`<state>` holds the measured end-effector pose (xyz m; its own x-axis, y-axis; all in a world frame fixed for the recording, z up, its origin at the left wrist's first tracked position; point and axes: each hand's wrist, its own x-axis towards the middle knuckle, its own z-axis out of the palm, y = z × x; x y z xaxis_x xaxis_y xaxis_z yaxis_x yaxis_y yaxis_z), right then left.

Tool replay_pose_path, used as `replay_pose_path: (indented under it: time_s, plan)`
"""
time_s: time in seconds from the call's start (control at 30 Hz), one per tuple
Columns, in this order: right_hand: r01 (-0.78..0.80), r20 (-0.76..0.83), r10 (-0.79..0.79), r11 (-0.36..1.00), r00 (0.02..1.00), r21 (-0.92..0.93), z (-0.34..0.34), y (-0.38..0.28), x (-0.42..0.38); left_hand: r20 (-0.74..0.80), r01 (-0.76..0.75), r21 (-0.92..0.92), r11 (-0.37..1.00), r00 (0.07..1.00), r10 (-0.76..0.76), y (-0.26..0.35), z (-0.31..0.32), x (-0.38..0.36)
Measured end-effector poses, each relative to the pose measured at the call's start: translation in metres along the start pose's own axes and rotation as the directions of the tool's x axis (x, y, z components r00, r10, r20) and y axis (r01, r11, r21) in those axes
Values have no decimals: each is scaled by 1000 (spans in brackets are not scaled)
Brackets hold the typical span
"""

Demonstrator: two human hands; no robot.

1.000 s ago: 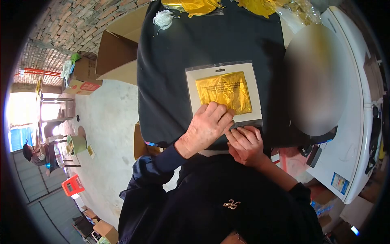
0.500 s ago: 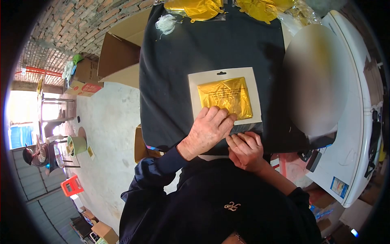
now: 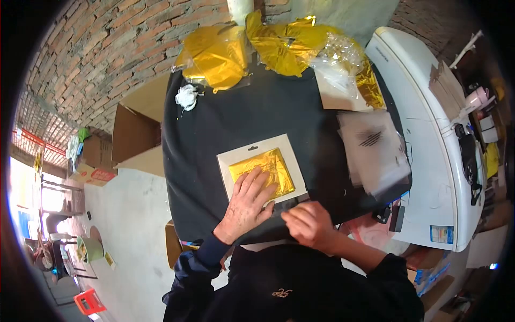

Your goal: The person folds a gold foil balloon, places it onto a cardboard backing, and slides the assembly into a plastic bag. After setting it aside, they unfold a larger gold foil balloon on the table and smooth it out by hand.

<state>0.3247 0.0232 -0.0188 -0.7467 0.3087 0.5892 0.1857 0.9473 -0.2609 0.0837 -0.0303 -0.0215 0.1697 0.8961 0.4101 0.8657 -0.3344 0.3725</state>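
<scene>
A folded gold foil piece lies against a white hang-hole card near the front of the black cloth-covered table. My left hand lies over the foil's lower left part, fingers stretched out and resting on it. A clear plastic flap sticks out below the card's near edge. Beside that flap, my right hand is closed, thumb and fingers pinched together. Whatever sits between those fingertips is too small to make out.
Gold foil pieces in clear wrapping lie along the far edge, with a white string bundle nearby. Clear plastic bags are stacked at the right, by a white appliance. An open cardboard box stands left.
My view has tilted up and shows more of the table's far side. My left hand has spread flat over the foil, and my right hand has moved slightly away from the card's edge.
</scene>
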Motion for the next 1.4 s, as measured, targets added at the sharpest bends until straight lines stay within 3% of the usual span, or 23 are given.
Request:
replay_pose_path:
  time_s: [0.1, 0.17, 0.2, 0.23, 0.27, 0.33, 0.4, 0.5, 0.57, 0.6, 0.7, 0.77, 0.9, 1.03, 1.2, 1.3, 1.4]
  plan:
    - [59, -14, -63, 978, 998, -200, -39, 63, 34, 7, 12, -16, 1000, 1000, -12, -1, 2, -1]
    - [-63, -216, 21, 980, 976, -190, -66, 120, 76, 1, 9, -22, 1000, 1000, -9, 0, 1, -1]
    - [-163, -244, 117, 971, 963, -176, -84, 146, 98, -2, 8, -24, 1000, 1000, -8, 0, 2, -1]
    - [-81, -394, 0, 979, 919, -189, -76, 212, 106, -3, 10, -27, 1000, 1000, -10, 0, 2, -2]
    - [-226, -268, 137, 913, 954, -338, -107, 233, 132, -2, 13, -22, 1000, 1000, -13, 1, 1, -2]
    - [-385, -338, 282, 877, 898, -289, -127, 302, 169, 7, 21, -27, 999, 1000, -20, 1, 0, -2]
    - [-501, -293, 428, 828, 855, -252, -136, 375, 194, 16, 27, -32, 999, 1000, -27, 2, -1, 0]
    - [-536, -127, 521, 809, 844, -241, -135, 442, 216, 52, 53, -43, 998, 997, -51, 3, -4, 1]
    - [-621, 61, 636, 766, 769, -166, -120, 465, 221, 62, 53, -36, 998, 997, -51, 3, -4, 1]
    - [-665, 161, 679, 734, 717, -136, -110, 474, 220, 64, 50, -32, 998, 997, -48, 1, -3, 1]
    - [-570, 343, 692, 720, 635, -397, -74, 499, 205, 74, 50, -24, 998, 996, -49, 0, -1, 1]
    - [-588, 210, 671, 731, 711, -347, -48, 508, 190, 76, 61, -42, 997, 995, -57, 1, -1, 1]
    - [-471, 174, 600, 749, 781, -467, -36, 510, 192, 75, 62, -25, 998, 995, -60, 0, 1, -1]
    - [-516, 111, 594, 764, 796, -388, -59, 489, 206, 76, 67, -38, 997, 995, -64, 0, -1, 1]
    - [-466, -155, 440, 818, 885, -338, -66, 478, 208, 40, 64, -57, 996, 997, -62, -1, 1, -3]
    - [-618, -245, 568, 730, 786, -290, -76, 472, 207, 9, 47, -57, 997, 999, -46, 0, 2, -3]
    - [-666, -291, 662, 739, 691, 99, -95, 455, 198, -6, 31, -44, 999, 999, -31, 1, 3, -4]
